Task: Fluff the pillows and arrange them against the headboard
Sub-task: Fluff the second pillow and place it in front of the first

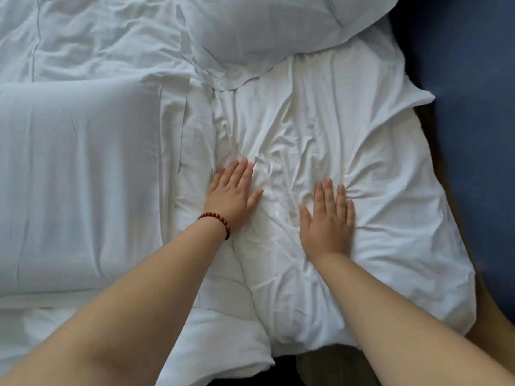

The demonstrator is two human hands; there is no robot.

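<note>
A crumpled white pillow (348, 151) lies under both my hands on the right side of the bed. My left hand (231, 195), with a red bead bracelet at the wrist, presses flat on its left part with fingers spread. My right hand (330, 218) presses flat on its middle, and creases fan out from the fingertips. A smooth white pillow (78, 185) lies flat at the left. A third white pillow (264, 26) rests at the top, its open flap overlapping the crumpled one.
White rumpled bedding (97, 43) covers the bed at the upper left and a fold of duvet (217, 341) lies at the bottom centre. A dark blue surface (468, 107) runs along the right side, past the pillow's edge.
</note>
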